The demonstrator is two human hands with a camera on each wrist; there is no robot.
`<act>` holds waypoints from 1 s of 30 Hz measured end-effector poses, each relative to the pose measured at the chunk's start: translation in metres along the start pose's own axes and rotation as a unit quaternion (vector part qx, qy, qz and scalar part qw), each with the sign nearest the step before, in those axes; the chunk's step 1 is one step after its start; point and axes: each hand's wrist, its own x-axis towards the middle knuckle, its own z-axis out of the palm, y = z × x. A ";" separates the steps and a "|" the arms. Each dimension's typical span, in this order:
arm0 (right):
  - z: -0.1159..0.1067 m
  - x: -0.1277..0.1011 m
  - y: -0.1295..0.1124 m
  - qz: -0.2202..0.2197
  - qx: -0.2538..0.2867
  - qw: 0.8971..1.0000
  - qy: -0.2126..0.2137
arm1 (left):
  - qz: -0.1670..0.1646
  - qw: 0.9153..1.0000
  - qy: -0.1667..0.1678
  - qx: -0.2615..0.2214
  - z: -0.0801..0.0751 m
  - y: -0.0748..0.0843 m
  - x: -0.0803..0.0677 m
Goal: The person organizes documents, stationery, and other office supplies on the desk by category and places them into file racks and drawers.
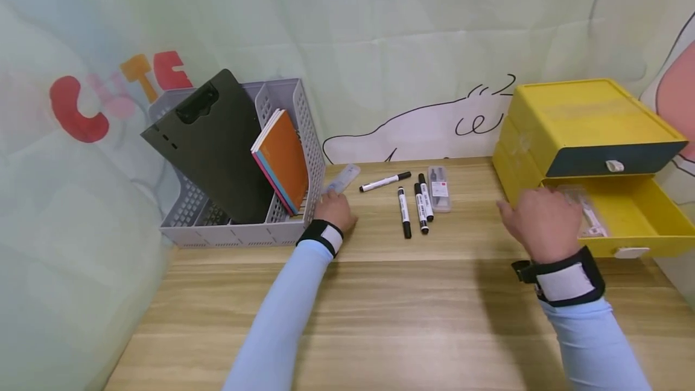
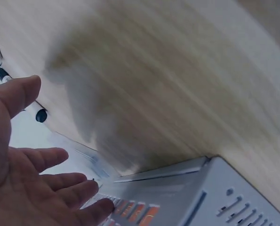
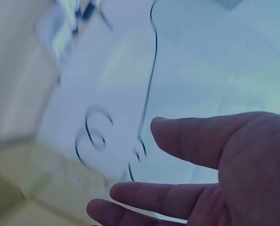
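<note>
My left hand (image 1: pixel 333 210) is at the right side of a grey file rack (image 1: pixel 217 234), close to a clear plastic case (image 1: pixel 345 177) lying on the table. In the left wrist view its fingers are extended, with nothing held in them; whether they touch the rack or case I cannot tell. Over the left end of a pulled-out yellow drawer (image 1: pixel 632 204) hovers my right hand (image 1: pixel 548 222). Its thumb and fingers are spread and hold nothing in the right wrist view. Inside that drawer lies a clear case with white contents (image 1: pixel 596 222), partly hidden by the hand.
Several black-and-white markers (image 1: pixel 404 213) lie mid-table beside another clear case (image 1: pixel 440 189). A black clipboard (image 1: pixel 217 149) and an orange-covered notebook (image 1: pixel 285 158) lean in the rack. The yellow drawer unit (image 1: pixel 592 110) has a dark-fronted upper drawer (image 1: pixel 581 162), closed.
</note>
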 end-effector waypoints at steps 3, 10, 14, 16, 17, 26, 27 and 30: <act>0.016 -0.007 -0.015 -0.017 0.014 0.999 -0.043 | -0.011 1.000 -0.001 -0.005 0.003 -0.004 0.002; 0.052 -0.019 -0.031 -0.025 0.029 0.988 -0.146 | -0.005 1.000 -0.004 0.001 0.006 -0.006 0.005; 0.062 -0.021 -0.032 -0.033 0.037 0.986 -0.157 | 0.018 1.000 0.007 0.016 0.004 0.000 0.007; 0.066 -0.022 -0.034 -0.032 0.043 0.985 -0.165 | 0.030 0.999 0.016 0.021 0.003 0.002 0.006; 0.067 -0.022 -0.035 -0.030 0.044 0.984 -0.172 | 0.034 0.999 0.021 0.025 0.003 0.002 0.005; 0.075 -0.023 -0.037 -0.030 0.042 0.978 -0.203 | 0.003 0.997 0.070 -0.015 -0.001 0.004 0.003; 0.077 -0.023 -0.037 -0.040 0.042 0.977 -0.203 | -0.011 0.997 0.072 -0.027 0.000 0.003 0.002; 0.080 -0.023 -0.036 -0.078 0.047 0.973 -0.212 | -0.037 0.995 0.079 -0.047 0.002 0.002 -0.002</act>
